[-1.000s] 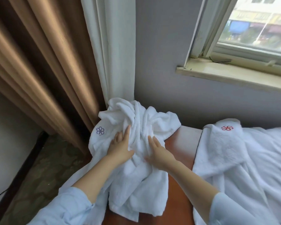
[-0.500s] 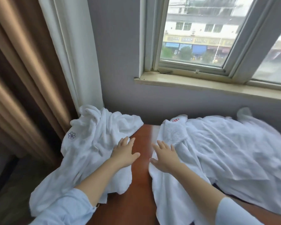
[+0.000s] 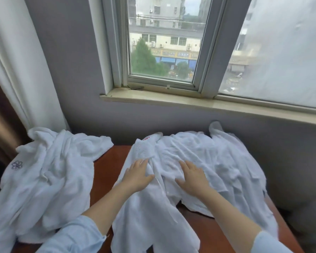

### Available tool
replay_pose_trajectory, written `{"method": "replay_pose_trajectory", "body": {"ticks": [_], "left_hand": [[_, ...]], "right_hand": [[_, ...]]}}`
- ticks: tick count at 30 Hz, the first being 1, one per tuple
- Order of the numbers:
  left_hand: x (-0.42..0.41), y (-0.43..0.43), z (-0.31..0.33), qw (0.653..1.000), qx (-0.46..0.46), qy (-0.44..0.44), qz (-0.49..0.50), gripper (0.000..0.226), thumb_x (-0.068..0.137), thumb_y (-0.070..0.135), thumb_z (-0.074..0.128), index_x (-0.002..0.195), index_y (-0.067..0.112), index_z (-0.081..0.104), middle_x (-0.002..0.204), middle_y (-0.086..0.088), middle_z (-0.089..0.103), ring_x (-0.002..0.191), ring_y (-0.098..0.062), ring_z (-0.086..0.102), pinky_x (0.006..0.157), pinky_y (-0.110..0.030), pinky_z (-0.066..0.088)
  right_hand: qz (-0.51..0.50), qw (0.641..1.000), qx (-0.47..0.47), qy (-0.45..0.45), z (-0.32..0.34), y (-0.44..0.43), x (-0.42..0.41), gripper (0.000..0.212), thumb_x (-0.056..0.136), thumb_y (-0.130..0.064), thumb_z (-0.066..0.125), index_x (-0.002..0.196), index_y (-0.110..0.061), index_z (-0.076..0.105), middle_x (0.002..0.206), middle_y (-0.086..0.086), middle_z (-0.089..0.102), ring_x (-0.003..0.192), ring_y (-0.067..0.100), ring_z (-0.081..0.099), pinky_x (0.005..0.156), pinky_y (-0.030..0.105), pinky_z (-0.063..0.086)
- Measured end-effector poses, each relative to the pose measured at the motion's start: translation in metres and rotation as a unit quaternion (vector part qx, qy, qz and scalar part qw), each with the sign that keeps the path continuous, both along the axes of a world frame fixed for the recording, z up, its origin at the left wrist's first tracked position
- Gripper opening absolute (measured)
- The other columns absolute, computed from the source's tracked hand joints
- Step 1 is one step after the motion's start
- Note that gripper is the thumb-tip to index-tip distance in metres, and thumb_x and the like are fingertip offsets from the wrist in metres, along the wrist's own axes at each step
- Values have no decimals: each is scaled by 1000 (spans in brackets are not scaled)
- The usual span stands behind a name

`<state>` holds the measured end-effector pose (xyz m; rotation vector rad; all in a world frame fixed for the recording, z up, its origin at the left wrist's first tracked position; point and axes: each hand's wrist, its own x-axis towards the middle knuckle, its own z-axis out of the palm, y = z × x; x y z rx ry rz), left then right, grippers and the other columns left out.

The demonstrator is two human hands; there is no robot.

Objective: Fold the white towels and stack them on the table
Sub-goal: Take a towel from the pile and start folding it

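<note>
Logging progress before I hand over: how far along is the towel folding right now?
Done: nothing folded or stacked shows. In hand: the left hand and right hand lie flat, fingers straight, on the red-emblem towel, which is spread out but wrinkled on the table. Left: fold that towel, then the blue-emblem towel, which lies crumpled, and stack both.
</note>
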<state>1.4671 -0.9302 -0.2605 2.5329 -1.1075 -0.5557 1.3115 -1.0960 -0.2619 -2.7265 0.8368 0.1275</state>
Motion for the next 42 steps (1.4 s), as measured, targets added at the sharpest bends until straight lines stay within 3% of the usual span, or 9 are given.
{"method": "replay_pose_trajectory", "body": {"ticks": [6, 14, 20, 24, 29, 32, 34, 38, 42], "left_hand": [[-20, -34, -12, 1000, 2, -6, 21, 78, 96, 51, 50, 157, 24, 10, 164, 1, 9, 151, -19, 9, 120, -47, 19], [-10, -61, -26, 997, 20, -1, 74, 79, 96, 49, 51, 157, 23, 9, 164, -2, 8, 151, -21, 10, 120, -45, 22], [20, -78, -40, 989, 12, 45, 139, 91, 94, 50, 56, 157, 22, -4, 165, -2, -6, 152, -24, 3, 119, -47, 25], [34, -89, -59, 979, 20, 75, 187, 101, 92, 58, 54, 155, 23, -18, 164, -3, -15, 150, -26, 18, 113, -43, 36], [45, -100, -85, 962, 40, 91, 253, 99, 91, 71, 38, 155, 19, -17, 161, -11, 21, 140, -29, 39, 103, -43, 44], [47, -105, -95, 960, 54, 50, 272, 78, 95, 63, 41, 150, 10, 23, 145, -10, 46, 128, -28, 48, 97, -41, 47], [45, -109, -99, 961, 45, 26, 270, 55, 97, 56, 43, 125, 10, 47, 126, -8, 56, 115, -26, 53, 90, -41, 50], [45, -112, -99, 964, 11, 14, 267, 34, 101, 41, 42, 107, 10, 54, 108, -5, 60, 99, -25, 58, 76, -35, 47], [46, -107, -93, 961, -36, 33, 272, 33, 102, 41, 39, 88, 15, 52, 90, 0, 62, 81, -17, 58, 64, -31, 39]], "right_hand": [[0, 1000, 7, -16, 0, -45, -22, 74, 96, -46, 50, 156, -23, 14, 162, 2, 16, 149, 21, 16, 121, 51, 11], [7, 999, 23, -34, -9, -85, -1, 77, 93, -49, 52, 155, -21, 17, 156, 1, 27, 142, 20, 28, 116, 43, 29], [-31, 997, 58, -30, -20, -114, 34, 93, 91, -55, 56, 158, -20, 2, 165, 7, 0, 152, 26, 4, 121, 43, 19], [-110, 987, 111, -40, -37, -127, 56, 115, 80, -65, 65, 157, -22, -10, 163, 7, -18, 152, 28, -2, 119, 45, 20], [-154, 984, 86, 3, -59, -130, 76, 130, 67, -77, 64, 153, -28, -21, 160, 10, -24, 150, 36, -5, 119, 47, 16], [-172, 982, 71, -13, -63, -133, 79, 138, 62, -75, 70, 152, -26, -21, 162, 11, -15, 148, 34, 10, 116, 44, 24], [-163, 983, 79, -33, -64, -136, 81, 137, 62, -68, 74, 154, -25, -18, 161, 10, 0, 140, 31, 26, 111, 40, 35], [-129, 979, 145, -68, -66, -135, 88, 118, 77, -42, 75, 156, -20, -10, 145, 8, 32, 118, 22, 48, 79, 30, 46], [-111, 979, 152, -77, -60, -134, 86, 90, 87, -22, 62, 158, -16, 7, 138, 7, 48, 120, 23, 51, 89, 32, 46]]}}
